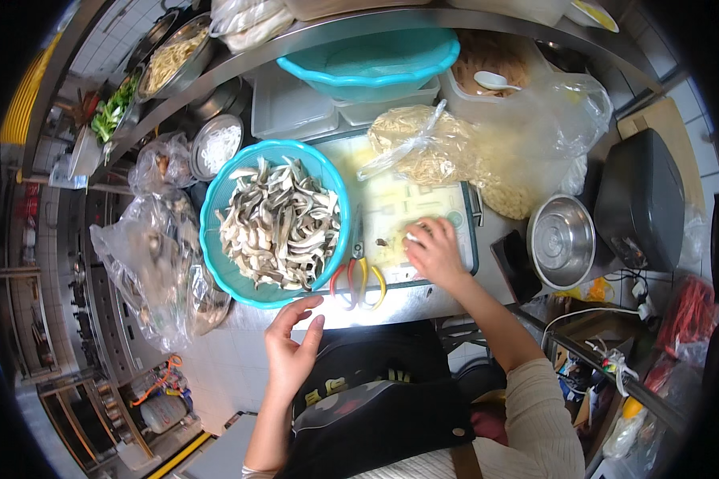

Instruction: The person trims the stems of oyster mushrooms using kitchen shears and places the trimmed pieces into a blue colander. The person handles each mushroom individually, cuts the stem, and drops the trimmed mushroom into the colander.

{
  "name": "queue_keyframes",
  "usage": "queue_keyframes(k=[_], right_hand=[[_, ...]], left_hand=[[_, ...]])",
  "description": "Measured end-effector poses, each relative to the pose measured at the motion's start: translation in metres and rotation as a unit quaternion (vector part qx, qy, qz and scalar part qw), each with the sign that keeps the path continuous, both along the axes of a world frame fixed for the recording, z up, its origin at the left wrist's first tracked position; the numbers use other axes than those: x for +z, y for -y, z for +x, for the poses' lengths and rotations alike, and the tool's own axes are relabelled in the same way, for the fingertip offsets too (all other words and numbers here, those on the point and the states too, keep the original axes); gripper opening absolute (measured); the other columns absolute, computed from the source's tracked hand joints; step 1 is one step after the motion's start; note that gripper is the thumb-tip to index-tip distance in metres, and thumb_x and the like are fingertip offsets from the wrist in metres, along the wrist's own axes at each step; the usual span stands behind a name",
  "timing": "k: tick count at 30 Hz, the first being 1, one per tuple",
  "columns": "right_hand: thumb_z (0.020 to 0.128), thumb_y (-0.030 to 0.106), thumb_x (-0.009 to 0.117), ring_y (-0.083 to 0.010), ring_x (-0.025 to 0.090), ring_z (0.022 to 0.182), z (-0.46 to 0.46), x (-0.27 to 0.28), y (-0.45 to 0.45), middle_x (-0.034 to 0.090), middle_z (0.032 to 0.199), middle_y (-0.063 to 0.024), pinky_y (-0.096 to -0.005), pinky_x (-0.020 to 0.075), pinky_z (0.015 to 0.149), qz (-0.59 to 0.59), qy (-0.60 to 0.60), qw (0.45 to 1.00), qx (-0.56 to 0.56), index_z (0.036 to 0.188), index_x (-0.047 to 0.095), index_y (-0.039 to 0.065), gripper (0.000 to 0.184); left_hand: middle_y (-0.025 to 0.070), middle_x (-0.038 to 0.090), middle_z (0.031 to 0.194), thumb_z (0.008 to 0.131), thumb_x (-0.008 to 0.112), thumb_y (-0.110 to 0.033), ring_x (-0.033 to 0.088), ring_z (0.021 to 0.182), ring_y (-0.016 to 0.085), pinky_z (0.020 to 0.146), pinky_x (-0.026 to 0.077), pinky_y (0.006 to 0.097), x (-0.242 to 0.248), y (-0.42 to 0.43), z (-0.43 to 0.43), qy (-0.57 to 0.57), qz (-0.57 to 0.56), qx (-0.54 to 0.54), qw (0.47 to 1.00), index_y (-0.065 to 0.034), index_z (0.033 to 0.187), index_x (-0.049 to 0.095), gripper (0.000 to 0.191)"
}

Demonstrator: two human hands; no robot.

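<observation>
My right hand is on the right part of a cutting board, its fingers curled over a small white piece, too covered to name. A small dark scrap lies beside it. Left of that hand, scissors with red and yellow handles rest on the board, handles over its front edge. A turquoise plastic basket full of sliced grey-white mushrooms stands at the board's left. Below the basket's front rim, my left hand holds nothing, thumb and fingers apart.
Bagged shredded food lies on the back of the board. To the right are a steel bowl and a black bin-like container. Clear plastic bags crowd the left. A steel shelf crosses above a second turquoise basket.
</observation>
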State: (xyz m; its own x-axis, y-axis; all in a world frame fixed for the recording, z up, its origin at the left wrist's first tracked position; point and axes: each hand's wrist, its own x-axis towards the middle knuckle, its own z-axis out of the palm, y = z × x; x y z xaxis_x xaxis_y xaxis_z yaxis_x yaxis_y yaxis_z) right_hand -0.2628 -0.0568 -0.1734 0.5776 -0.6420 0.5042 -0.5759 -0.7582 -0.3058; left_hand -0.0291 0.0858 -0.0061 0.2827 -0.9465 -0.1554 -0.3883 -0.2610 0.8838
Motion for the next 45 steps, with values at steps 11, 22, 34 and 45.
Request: queue_keyframes(k=[11,22,34,45], right_hand=[[0.058,0.007,0.071,-0.0289,0.047,0.103,-0.019,-0.01,-0.002,0.052,0.112,-0.0084,-0.0405,0.0412,0.086,0.11,0.029,0.986,0.124,0.094,0.061,0.005,0.037],[0.089,0.005,0.055,-0.0226,0.056,0.085,-0.044,0.027,0.015,0.056,0.113,-0.0147,-0.0322,0.0487,0.068,0.614,0.696,0.373,-0.002,0.102,0.058,0.005,0.014],[0.088,0.006,0.055,-0.0276,0.054,0.09,-0.097,0.041,-0.038,0.053,0.118,-0.0157,-0.0346,0.049,0.07,0.593,0.763,0.257,-0.002,0.102,0.058,0.006,0.014],[0.088,0.006,0.055,-0.0279,0.053,0.091,-0.113,0.042,-0.059,0.053,0.117,-0.0154,-0.0345,0.0484,0.072,0.571,0.777,0.265,0.011,0.1,0.059,0.006,0.013]], left_hand=[[0.0107,0.066,0.101,0.081,0.062,-0.001,0.062,0.095,0.018,0.082,0.049,0.0295,-0.011,-0.011,-0.012,-0.022,0.015,0.029,0.999,0.001,0.104,0.064,0.023],[0.018,0.059,0.097,0.072,0.059,0.002,0.057,0.086,0.034,0.077,0.049,0.0384,-0.127,0.089,-0.052,0.276,-0.111,-0.166,0.94,0.0023,0.101,0.059,0.029],[0.0174,0.058,0.079,0.071,0.061,-0.006,0.06,0.073,0.035,0.068,0.05,0.0412,-0.148,0.089,-0.083,0.247,-0.001,-0.273,0.93,0.0003,0.078,0.06,0.01],[0.0198,0.061,0.078,0.07,0.061,-0.006,0.061,0.072,0.036,0.068,0.05,0.0421,-0.159,0.121,-0.116,0.266,-0.02,-0.208,0.941,0.0009,0.075,0.062,0.009]])
